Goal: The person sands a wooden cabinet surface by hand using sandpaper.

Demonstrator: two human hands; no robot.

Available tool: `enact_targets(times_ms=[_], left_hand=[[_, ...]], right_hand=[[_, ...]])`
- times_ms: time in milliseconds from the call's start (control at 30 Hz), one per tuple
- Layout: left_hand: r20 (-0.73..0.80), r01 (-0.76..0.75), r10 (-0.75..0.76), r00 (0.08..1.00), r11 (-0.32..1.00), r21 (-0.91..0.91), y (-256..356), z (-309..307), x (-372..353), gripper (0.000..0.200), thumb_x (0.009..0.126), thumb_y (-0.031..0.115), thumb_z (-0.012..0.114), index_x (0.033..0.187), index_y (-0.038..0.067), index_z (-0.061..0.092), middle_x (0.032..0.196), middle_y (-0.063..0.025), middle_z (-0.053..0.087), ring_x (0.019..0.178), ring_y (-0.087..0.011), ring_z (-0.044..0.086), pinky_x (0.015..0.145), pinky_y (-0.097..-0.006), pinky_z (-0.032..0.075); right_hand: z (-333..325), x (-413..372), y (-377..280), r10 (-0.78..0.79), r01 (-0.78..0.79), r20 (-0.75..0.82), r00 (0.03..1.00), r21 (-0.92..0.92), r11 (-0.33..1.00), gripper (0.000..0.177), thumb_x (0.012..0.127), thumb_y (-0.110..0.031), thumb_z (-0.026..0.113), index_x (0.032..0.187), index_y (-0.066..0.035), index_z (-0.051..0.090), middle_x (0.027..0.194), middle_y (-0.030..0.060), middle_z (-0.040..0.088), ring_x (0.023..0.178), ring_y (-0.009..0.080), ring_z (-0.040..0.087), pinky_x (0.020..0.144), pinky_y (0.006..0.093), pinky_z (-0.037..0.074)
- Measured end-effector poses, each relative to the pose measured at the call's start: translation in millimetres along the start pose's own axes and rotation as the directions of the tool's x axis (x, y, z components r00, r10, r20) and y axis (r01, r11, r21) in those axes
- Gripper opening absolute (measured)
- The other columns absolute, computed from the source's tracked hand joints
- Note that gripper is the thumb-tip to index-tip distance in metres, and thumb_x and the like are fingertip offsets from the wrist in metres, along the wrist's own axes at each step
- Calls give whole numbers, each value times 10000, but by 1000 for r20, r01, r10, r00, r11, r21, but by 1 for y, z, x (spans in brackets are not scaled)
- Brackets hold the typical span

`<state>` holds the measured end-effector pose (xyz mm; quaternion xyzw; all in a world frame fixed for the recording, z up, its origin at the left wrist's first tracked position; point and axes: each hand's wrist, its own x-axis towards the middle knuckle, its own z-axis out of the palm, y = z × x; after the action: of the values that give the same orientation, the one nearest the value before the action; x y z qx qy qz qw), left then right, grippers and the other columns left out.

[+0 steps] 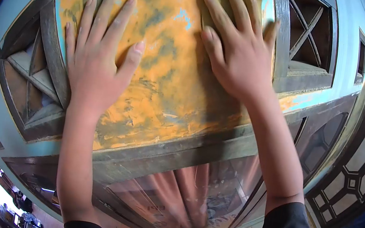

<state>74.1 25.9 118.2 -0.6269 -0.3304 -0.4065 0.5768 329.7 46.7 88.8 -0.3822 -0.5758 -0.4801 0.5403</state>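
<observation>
Both arms reach up to a wall patch (146,109) of orange with dark smears and bits of blue. My left hand (99,60) lies flat on its left part, fingers spread, with nothing in it. On the upper right of the patch, my right hand (242,52) presses a thin olive-brown sheet (207,12) flat against the wall. Its fingers are spread over the sheet, whose edge shows beyond the fingertips. The palm hides the rest of the sheet.
Wooden vents with crossed bars flank the patch, one at left (33,79) and one at right (307,36). Below runs a wooden beam (177,148) over glass with reddish curtains (181,188). A dark panelled door (356,171) stands at the far right.
</observation>
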Motion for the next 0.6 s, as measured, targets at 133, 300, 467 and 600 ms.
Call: enact_targets(times_ms=[133,300,467,600], left_hand=[[-84,-22,25,996,999,32,-27,10,35,569,1028,419,527,1577,294,439,1667,-45,353,1551,-311,274,1242,-597,168],[-113,-1,13,993,994,108,-30,17,42,558,1049,442,489,1582,288,430,1668,-46,351,1553,-304,268,1246,-576,172],[-114,-14,23,993,997,81,-30,16,42,565,1050,450,481,1586,280,423,1668,-44,349,1555,-301,265,1250,-577,171],[-104,4,4,995,997,75,-29,14,36,568,1047,444,485,1584,267,425,1667,-46,350,1554,-304,267,1252,-582,168]], right_hand=[[9,43,4,-19,22,-49,999,59,998,559,1046,-432,446,1588,-307,394,1673,99,315,1548,379,255,1191,714,129],[1,1,-15,-91,90,28,995,40,995,526,1039,-451,474,1551,-335,447,1639,67,384,1540,363,283,1155,790,147],[-2,59,-11,-42,40,19,999,97,994,551,1061,-442,427,1594,-311,386,1681,87,303,1563,376,219,1216,693,107],[14,32,-18,-86,87,-67,994,10,996,540,1030,-453,494,1552,-320,449,1627,55,404,1533,326,309,1160,776,175]])
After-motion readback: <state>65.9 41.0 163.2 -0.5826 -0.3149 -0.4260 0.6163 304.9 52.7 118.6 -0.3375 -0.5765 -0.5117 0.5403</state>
